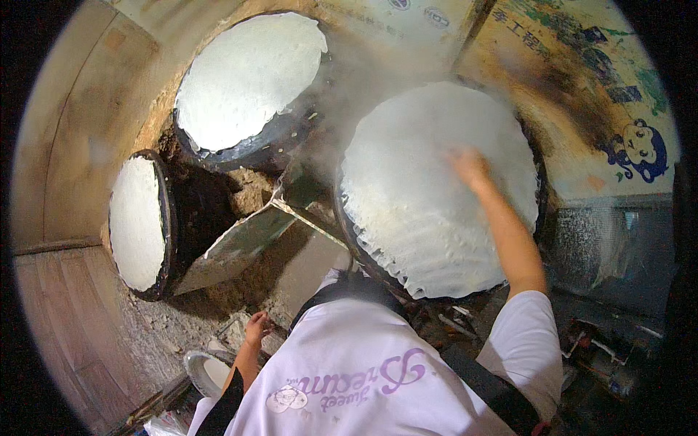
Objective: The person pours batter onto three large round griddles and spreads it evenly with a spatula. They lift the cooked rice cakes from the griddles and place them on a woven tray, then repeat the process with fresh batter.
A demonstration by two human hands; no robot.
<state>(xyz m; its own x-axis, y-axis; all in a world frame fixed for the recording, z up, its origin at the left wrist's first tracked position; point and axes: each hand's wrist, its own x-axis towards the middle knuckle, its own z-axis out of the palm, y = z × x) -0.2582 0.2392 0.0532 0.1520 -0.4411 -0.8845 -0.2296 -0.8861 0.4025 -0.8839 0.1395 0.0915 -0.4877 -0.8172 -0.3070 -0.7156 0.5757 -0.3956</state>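
Observation:
My right hand [467, 164] is over a large round griddle coated with a thin white batter sheet [425, 218]; steam and motion blur its fingers, so whether it touches the sheet or holds anything does not show. Small bubbles and curved ridges mark the lower part of that sheet, and its edge is ragged. Down at the left, my left hand [258, 327] hangs with fingers loosely curled, near a metal basin [192, 366] with white contents. A second round griddle with a white sheet [253, 79] stands at the upper left, a third with a white sheet [136, 223] at far left.
Between the griddles stand upright boards [248, 240] with a pale strip [311, 224] along one edge. Steam drifts over the griddles. Printed wall panels [578, 109] line the back. Dark clutter with metal pieces [600, 349] lies low at the right, a plastic bag [166, 425] at bottom left.

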